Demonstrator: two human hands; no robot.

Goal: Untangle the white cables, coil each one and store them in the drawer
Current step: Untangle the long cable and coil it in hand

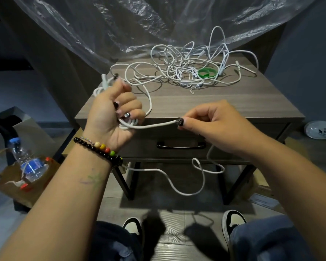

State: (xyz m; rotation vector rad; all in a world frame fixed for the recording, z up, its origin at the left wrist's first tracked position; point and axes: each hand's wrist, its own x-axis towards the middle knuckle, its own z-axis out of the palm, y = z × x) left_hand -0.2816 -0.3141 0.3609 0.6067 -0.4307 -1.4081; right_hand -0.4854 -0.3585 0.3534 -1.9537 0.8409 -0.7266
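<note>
My left hand (114, 112) grips a small coil of white cable (154, 125), its fingers curled round several loops in front of the nightstand. My right hand (213, 119) pinches the same cable between thumb and fingers, so a short stretch runs taut between both hands. Beyond my right hand the cable hangs in a slack loop below the drawer. A tangle of white cables (192, 66) lies on the back of the nightstand top (233, 104), with a green band (207, 72) in it. The drawer (181, 146) under the top is closed, with a dark handle.
A paper bag with a water bottle (26, 162) stands on the floor at the left. Clear plastic sheeting (139, 25) hangs behind the nightstand. A white object (320, 129) lies on the floor at the right. My shoes show at the bottom.
</note>
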